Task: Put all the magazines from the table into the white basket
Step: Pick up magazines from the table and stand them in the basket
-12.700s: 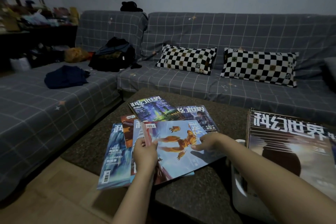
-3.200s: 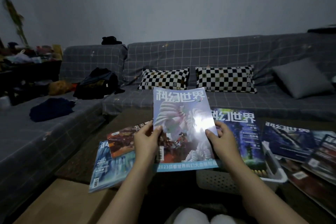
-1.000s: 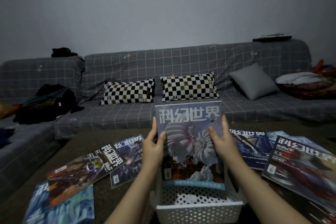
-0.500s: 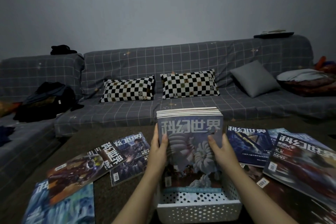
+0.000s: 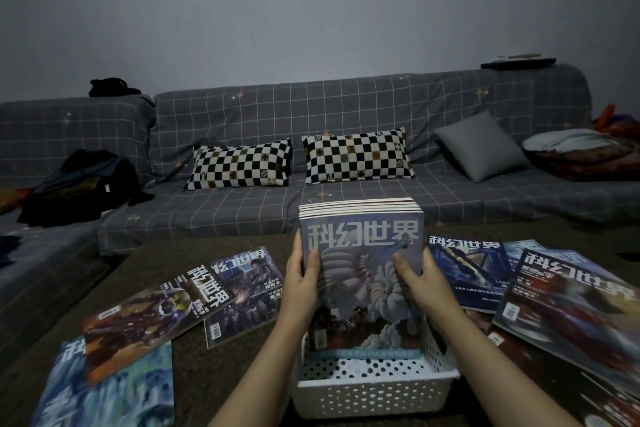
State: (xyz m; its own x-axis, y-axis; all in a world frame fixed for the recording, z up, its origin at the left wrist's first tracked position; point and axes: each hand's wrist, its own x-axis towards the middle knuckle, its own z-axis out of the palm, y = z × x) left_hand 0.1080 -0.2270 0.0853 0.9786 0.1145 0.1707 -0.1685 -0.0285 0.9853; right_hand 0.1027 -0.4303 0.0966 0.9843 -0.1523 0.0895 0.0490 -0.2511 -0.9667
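Both hands grip one bundle of magazines point(image 5: 362, 274) standing upright in the white basket point(image 5: 374, 388), the left hand point(image 5: 300, 282) on its left edge and the right hand point(image 5: 420, 282) on its right edge, fingers closed on the covers; if released while this upright, the bundle could tip toward the near wall or fan apart, since the basket looks only partly filled; its near floor shows bare; more magazines lie loose on the worktop point(image 5: 221, 367): three at the left point(image 5: 159, 315) and several at the right point(image 5: 568, 302), all not yet collected.
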